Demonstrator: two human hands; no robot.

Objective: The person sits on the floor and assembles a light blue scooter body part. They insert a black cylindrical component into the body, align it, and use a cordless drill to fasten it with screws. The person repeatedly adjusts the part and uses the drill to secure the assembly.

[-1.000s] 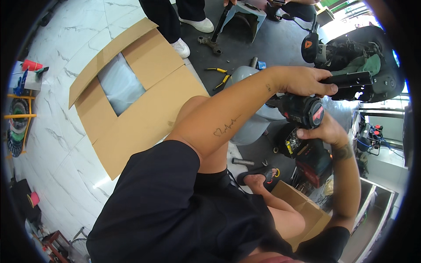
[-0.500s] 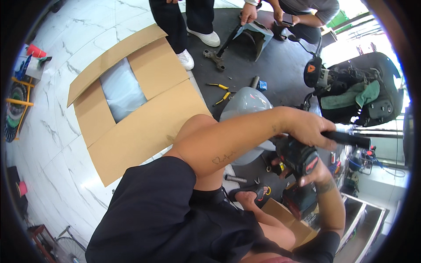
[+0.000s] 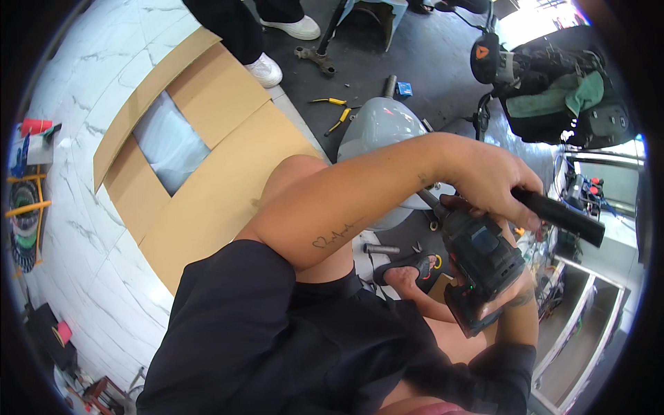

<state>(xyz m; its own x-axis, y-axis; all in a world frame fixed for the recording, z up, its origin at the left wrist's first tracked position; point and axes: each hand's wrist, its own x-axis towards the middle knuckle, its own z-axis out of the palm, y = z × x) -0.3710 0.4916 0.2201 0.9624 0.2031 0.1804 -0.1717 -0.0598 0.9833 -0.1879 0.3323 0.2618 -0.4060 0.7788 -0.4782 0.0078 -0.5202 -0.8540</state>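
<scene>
My left hand (image 3: 492,181) reaches across from the left, fingers closed around a black tube-shaped handle (image 3: 564,218) that sticks out to the right. Below it, my right hand (image 3: 510,289) grips a black cordless power driver (image 3: 481,252), whose battery end points down toward me. The driver's nose (image 3: 430,200) is at the lower right edge of a glossy grey rounded scooter body panel (image 3: 384,131); whether it touches a fastener there I cannot tell. My left forearm covers part of the panel.
A large cardboard box (image 3: 228,200) with a plastic-wrapped thing inside lies left. Yellow-handled pliers (image 3: 337,123), a small blue box (image 3: 404,88) and a metal fork part (image 3: 317,61) lie on the dark mat. Scooter handlebars with a mirror (image 3: 486,59) stand at upper right. Someone's white shoes (image 3: 265,70) are beyond.
The view has shifted, and the co-workers' hands are out of it. The driver has swung, its battery end now lower and nearer me. My left hand still holds the black handle.
</scene>
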